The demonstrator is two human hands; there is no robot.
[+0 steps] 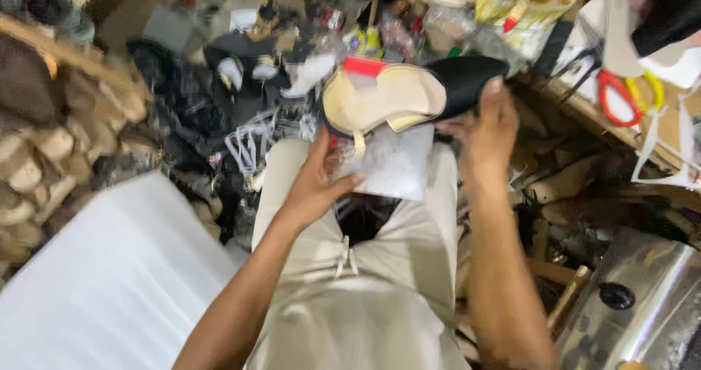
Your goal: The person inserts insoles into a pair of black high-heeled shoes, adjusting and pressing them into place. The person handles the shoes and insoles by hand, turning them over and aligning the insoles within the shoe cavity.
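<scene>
Shoe [409, 93]: cream insole, black toe and outer, red strip at the heel end. Sheet [398, 164] on the lap: pale grey-white. Trousers [365, 297]: plain beige. Scissors [621, 96]: red handles, with a yellow loop beside them. Board [109, 282] at left: plain white. Metal container [642, 304]: silver with a black knob.

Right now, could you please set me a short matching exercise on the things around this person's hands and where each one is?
Things:
1. shoe
2. red-handled scissors
3. white sheet
4. left hand

Places:
A. hanging at the right
B. lying on the lap
C. held up by both hands
D. under the shoe's heel end

Pairs: 1-C, 2-A, 3-B, 4-D
</scene>
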